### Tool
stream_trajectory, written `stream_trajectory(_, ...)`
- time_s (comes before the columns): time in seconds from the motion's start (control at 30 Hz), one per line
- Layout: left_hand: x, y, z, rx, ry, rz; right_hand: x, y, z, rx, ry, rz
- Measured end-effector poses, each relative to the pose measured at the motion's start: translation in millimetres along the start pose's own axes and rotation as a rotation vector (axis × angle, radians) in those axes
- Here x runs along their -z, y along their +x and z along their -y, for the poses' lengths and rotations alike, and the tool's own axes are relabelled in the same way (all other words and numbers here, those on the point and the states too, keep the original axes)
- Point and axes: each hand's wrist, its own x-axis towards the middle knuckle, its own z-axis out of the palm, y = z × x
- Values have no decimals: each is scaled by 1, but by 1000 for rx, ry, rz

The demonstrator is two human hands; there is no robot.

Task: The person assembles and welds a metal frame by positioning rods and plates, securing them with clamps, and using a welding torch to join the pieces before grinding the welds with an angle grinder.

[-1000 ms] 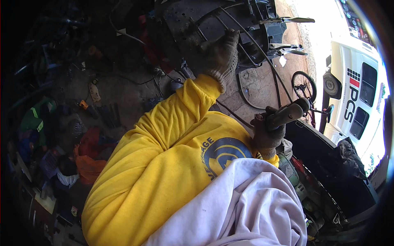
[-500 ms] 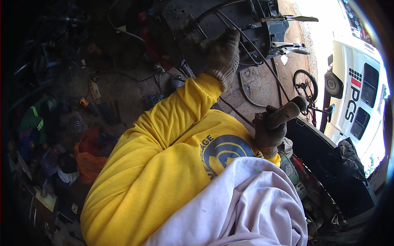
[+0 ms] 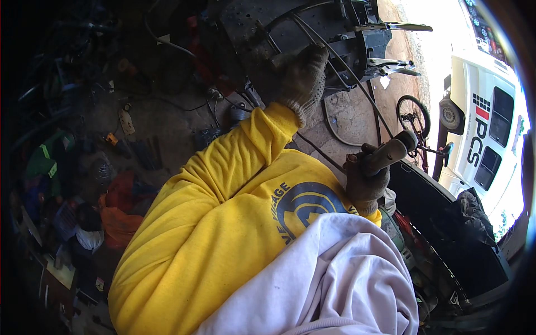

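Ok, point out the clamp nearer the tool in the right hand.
The lower clamp in the picture; the upper clamp sits above it, farther from the tool and the right hand.

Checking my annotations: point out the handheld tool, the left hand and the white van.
Handheld tool [image 3: 386, 157], head view: on its cylindrical body.
Left hand [image 3: 305, 77], head view: on the middle of the glove.
White van [image 3: 493, 146], head view: on its side, between two windows.

Left hand [image 3: 304, 75] stretched farther forward; right hand [image 3: 367, 181] curled closer in.
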Motion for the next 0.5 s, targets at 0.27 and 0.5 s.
stream_trajectory(0.27,-5,-1,4,-8,-33,-40,-2,0,1,-2,51,-13)
stream_trajectory(0.5,-5,-1,0,-31,35,-12,-1,2,4,-53,12,-24)
